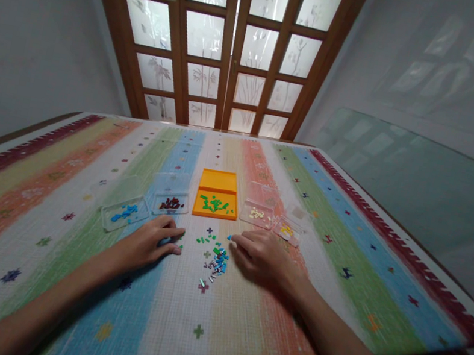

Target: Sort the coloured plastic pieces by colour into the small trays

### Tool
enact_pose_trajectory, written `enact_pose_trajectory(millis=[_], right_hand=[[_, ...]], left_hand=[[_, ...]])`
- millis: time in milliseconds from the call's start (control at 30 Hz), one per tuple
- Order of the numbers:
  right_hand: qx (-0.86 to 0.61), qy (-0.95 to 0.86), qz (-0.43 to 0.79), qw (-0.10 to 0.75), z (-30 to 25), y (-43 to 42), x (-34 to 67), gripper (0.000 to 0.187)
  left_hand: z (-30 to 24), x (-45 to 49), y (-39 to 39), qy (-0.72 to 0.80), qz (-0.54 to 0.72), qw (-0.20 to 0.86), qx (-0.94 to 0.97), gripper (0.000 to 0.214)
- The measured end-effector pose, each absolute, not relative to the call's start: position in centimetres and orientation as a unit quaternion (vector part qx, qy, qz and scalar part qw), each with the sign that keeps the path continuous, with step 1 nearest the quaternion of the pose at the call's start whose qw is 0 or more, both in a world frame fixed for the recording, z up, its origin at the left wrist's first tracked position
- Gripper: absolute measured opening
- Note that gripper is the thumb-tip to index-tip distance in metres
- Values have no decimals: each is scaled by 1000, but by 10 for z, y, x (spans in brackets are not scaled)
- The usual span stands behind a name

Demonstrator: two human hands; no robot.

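Left hand (156, 241), right hand (256, 254), perhaps bricks (220, 258) between

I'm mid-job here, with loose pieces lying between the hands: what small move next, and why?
I'd probably have the left hand pinch one of the loose green pieces and put it in the open orange box. Those pieces lie just in front of the box, apart from most of the mixed pile, and the box already holds similar green pieces.

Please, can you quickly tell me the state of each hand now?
Left hand: open, thumb and fingers apart, green piece at thumb tip.
Right hand: fingers curled, fingertips at blue piece; whether gripped cannot be told.
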State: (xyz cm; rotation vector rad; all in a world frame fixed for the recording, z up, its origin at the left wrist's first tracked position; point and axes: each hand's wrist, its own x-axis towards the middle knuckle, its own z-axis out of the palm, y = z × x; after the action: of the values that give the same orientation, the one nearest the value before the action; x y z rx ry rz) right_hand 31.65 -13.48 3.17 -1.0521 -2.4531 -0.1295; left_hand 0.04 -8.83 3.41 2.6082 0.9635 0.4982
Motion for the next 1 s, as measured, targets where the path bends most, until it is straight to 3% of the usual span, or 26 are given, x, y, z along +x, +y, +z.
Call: enact_pose_trajectory(millis=[400,667,1000], right_hand=[[-384,-893,-55,229,31,-135,316,28],[-381,-894,-55,228,32,-135,315,28],[-386,-894,-52,221,33,-137,316,28]], left_hand=[[16,8,-70,274,241,139,921,24],[13,9,-67,261,229,61,936,31],[10,9,-56,283,208,39,936,17]])
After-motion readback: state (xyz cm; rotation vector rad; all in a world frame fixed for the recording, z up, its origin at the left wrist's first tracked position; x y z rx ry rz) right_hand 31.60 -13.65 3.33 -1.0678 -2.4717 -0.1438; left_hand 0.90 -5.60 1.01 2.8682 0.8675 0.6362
